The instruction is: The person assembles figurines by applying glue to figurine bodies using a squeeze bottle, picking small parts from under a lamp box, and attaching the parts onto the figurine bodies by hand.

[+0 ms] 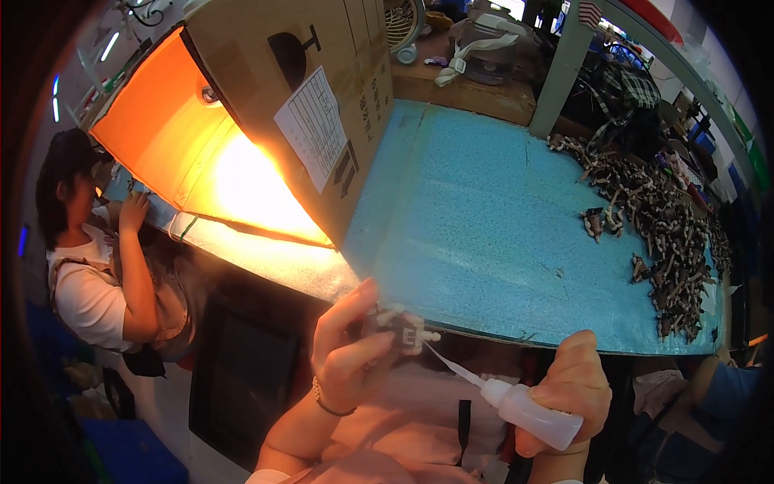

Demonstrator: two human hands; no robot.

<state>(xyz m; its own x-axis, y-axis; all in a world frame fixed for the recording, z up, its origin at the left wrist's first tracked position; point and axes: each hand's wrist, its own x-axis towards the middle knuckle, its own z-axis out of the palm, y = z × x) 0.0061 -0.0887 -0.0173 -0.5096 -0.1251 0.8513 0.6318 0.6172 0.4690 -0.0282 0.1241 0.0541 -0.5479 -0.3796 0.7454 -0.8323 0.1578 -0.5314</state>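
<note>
In front of my chest, my left hand [348, 347] pinches a small figurine [409, 333] with a dark body and pale limbs. My right hand [574, 393] is wrapped round a white squeeze bottle [536, 414] with a long thin nozzle. The bottle lies tilted, and its nozzle tip points up and left at the figurine, touching it or very close to it. Both hands are just off the near edge of the blue table [484, 234]. Whether anything comes out of the nozzle is too small to tell.
A large heap of similar figurines [669, 234] covers the table's right side. A cardboard box [322, 105] with a bright lamp glow inside stands at the left. Behind are a wooden shelf [476, 93] and a metal post [567, 73]. Another person [105, 258] works at far left.
</note>
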